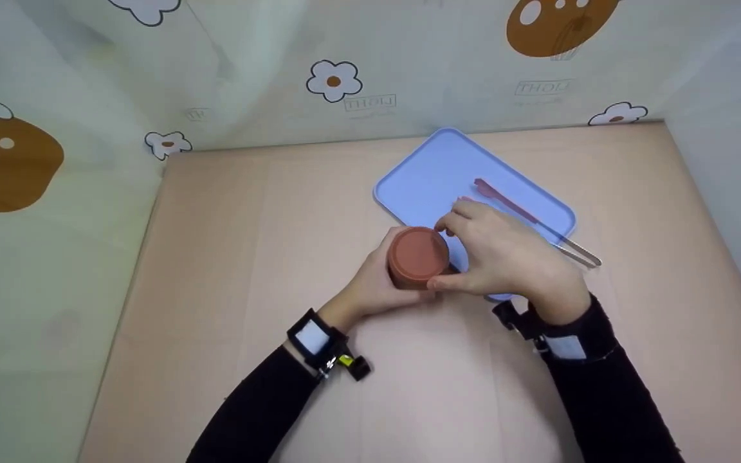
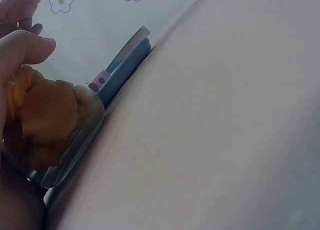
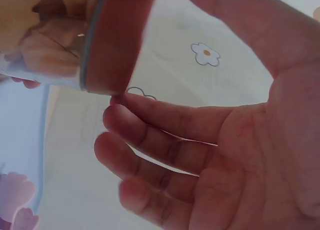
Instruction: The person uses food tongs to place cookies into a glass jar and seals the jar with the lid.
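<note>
My left hand (image 1: 370, 281) grips a clear jar (image 2: 52, 117) round its side, above the table. Orange-brown pieces fill the jar, and a reddish-brown lid (image 1: 418, 254) tops it. At the lid's right side is my right hand (image 1: 505, 254), thumb below and index finger above in the head view. From the right wrist, an index fingertip meets the lid's rim, while the other fingers spread loosely and the palm stands off from it. The thumb's tip falls outside that view.
Behind the jar a blue tray (image 1: 438, 154) lies on the pale table (image 1: 216, 257). Pink tongs (image 1: 505, 200) with metal handles rest on the tray, handle ends beyond its right edge. A flower-patterned curtain (image 1: 248, 77) hangs at the back and left.
</note>
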Demonstrator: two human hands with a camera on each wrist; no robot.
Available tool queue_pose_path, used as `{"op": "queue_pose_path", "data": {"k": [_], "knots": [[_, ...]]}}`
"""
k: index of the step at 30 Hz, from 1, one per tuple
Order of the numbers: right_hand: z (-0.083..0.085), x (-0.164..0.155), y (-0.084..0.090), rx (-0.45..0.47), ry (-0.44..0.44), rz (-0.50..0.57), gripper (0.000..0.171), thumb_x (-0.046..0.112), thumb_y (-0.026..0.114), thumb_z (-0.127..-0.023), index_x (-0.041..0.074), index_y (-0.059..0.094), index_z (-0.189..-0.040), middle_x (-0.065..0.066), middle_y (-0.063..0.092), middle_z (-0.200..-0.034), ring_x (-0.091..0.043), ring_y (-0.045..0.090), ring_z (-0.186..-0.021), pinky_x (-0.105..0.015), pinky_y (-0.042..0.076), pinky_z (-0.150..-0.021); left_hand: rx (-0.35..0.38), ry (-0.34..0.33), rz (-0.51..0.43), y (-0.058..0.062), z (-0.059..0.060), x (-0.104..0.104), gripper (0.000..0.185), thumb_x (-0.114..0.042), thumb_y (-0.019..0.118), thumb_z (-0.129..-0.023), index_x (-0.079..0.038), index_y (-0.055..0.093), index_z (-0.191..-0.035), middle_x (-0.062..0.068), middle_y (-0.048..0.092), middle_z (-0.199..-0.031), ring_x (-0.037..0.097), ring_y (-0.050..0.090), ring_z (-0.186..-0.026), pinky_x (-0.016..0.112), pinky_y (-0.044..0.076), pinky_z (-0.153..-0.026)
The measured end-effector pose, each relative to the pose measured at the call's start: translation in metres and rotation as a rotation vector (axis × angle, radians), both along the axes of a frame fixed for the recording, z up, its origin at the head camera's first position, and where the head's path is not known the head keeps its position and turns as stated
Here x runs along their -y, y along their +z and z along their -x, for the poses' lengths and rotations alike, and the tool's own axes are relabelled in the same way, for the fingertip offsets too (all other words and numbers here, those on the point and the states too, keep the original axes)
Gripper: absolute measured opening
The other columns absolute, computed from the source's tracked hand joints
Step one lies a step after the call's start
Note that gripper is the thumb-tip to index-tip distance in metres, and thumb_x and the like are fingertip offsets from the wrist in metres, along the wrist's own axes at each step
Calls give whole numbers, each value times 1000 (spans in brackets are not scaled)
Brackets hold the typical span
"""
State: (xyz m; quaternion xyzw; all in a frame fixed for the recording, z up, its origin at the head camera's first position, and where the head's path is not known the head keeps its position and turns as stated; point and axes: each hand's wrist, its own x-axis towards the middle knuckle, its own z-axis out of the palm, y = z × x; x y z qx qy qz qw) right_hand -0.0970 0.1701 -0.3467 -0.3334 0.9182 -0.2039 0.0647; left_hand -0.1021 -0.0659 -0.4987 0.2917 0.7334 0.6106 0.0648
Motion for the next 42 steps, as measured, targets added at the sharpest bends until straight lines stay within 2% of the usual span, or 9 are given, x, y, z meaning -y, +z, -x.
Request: {"op": "queue_pose_path", "data": {"k": [2, 6, 9, 12, 17, 23, 31, 36, 42], "knots": [[1, 0, -1, -21, 41, 38, 83, 47, 98, -79, 0, 67, -139, -14, 65, -129, -30, 63, -117, -47, 54, -102, 1, 3, 7, 1, 0, 1, 95, -25, 97, -78, -8, 43, -154, 5, 64, -144, 19, 62, -134, 42, 47, -118], [5, 6, -7, -63, 184, 128, 89, 39, 98, -80, 8, 58, -154, -12, 57, -150, -30, 53, -140, -48, 44, -119, 4, 19, 37, 2, -2, 2, 101, -26, 96, -79, -6, 38, -160, 10, 62, -147, 22, 61, -133, 43, 47, -116], [8, 12, -14, -61, 269, 154, 85, 31, 94, -81, 11, 58, -156, -12, 53, -158, -31, 48, -147, -49, 39, -124, 25, 20, 54, 3, -3, 2, 108, -28, 95, -78, -5, 34, -164, 10, 58, -153, 22, 59, -135, 43, 46, -117], [9, 15, -18, -38, 292, 149, 82, 26, 92, -80, 12, 61, -155, -12, 54, -159, -32, 49, -147, -49, 39, -124, 61, 13, 49, 4, -3, 1, 110, -27, 94, -78, -6, 33, -167, 10, 55, -157, 22, 58, -136, 42, 46, -118], [11, 18, -20, -19, 269, 140, 77, 27, 91, -82, 12, 64, -153, -12, 60, -149, -33, 56, -135, -48, 48, -113, 60, 21, 52, 3, -3, 2, 106, -23, 90, -76, -2, 34, -163, 14, 57, -153, 25, 59, -134, 42, 47, -117], [10, 20, -21, -31, 183, 104, 71, 33, 91, -85, 13, 66, -149, -13, 61, -135, -31, 57, -119, -43, 53, -96, 51, 18, 52, 2, -3, 2, 99, -19, 90, -77, -1, 39, -159, 18, 59, -150, 30, 60, -132, 45, 49, -114], [7, 23, -22, -42, 147, 104, 71, 35, 92, -84, 13, 67, -147, -15, 60, -132, -33, 55, -113, -44, 53, -92, 58, 14, 67, 3, -3, 2, 98, -20, 89, -77, -1, 39, -158, 17, 59, -149, 27, 61, -130, 43, 50, -112], [9, 23, -24, -51, 151, 96, 72, 44, 93, -84, 12, 66, -143, -15, 59, -130, -33, 54, -110, -45, 52, -91, 72, -23, 48, 2, -3, 3, 105, -17, 90, -77, -1, 33, -163, 17, 57, -152, 26, 60, -132, 42, 50, -113], [8, 22, -22, -26, 130, 70, 72, 49, 92, -86, 11, 66, -141, -12, 58, -127, -32, 53, -108, -44, 53, -88, 111, -58, 19, 4, -3, 3, 110, -16, 93, -78, -7, 30, -168, 13, 55, -157, 24, 59, -135, 42, 49, -116]]}}
